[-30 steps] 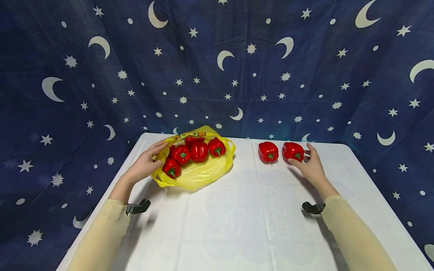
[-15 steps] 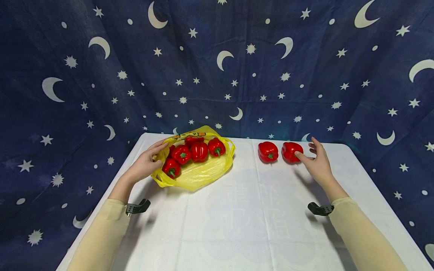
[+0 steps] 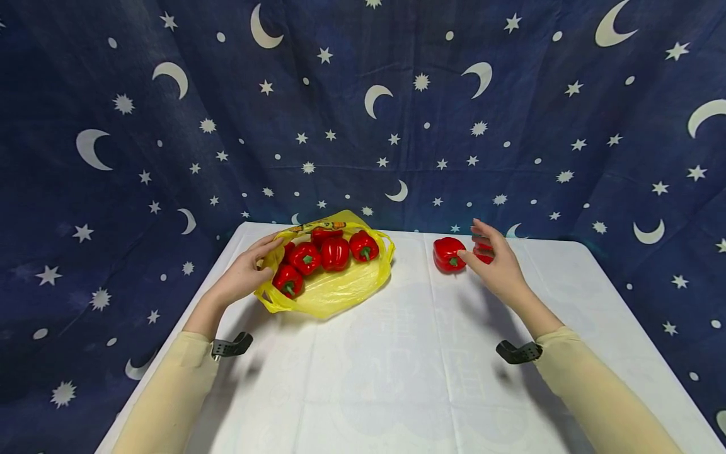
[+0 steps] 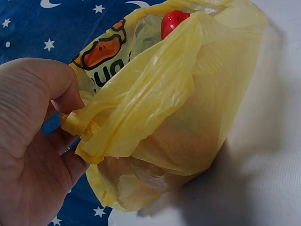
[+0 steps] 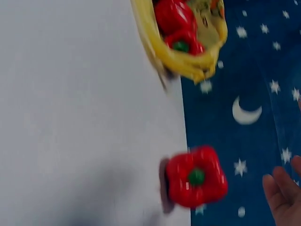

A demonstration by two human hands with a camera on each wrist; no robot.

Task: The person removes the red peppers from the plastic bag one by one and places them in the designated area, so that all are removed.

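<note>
My left hand (image 3: 242,275) pinches the gathered edge of a yellow plastic bag (image 3: 334,297), its thumb and fingers around the bunched film in the left wrist view. The bag lies on its side, mouth toward me, with several red bell peppers (image 3: 335,254) inside. Outside it, one red bell pepper (image 3: 447,255) with a green stem rests on the cloth. Another bell pepper (image 3: 484,253) shows only partly behind my right hand (image 3: 501,268). That hand hovers with spread fingers just right of the first loose pepper, holding nothing.
A white cloth (image 3: 386,378) covers the table. Behind and beside it hangs a dark blue curtain (image 3: 340,126) printed with moons and stars. Dark wrist mounts sit on both forearms, the right mount (image 3: 518,352) low over the cloth.
My right hand has let go of the right-hand pepper, drawn back slightly, then moved left across it toward the other loose pepper. The left hand and bag stay put.
</note>
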